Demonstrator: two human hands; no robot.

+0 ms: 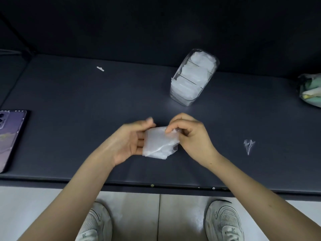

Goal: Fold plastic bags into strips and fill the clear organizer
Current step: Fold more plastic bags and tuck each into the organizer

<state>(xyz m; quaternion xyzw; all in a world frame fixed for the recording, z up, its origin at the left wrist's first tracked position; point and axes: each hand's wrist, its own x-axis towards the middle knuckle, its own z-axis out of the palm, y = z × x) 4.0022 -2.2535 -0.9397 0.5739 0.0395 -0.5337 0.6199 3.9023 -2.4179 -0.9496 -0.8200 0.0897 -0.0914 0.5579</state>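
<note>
White mesh sneakers (224, 221), bare forearms (83, 180)

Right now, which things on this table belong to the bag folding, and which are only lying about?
Job: translucent white plastic bag being folded; clear rectangular organizer holding folded bags.
Lying about: purple phone; crumpled clear plastic scrap; small white tab; green-and-white bundle.
</note>
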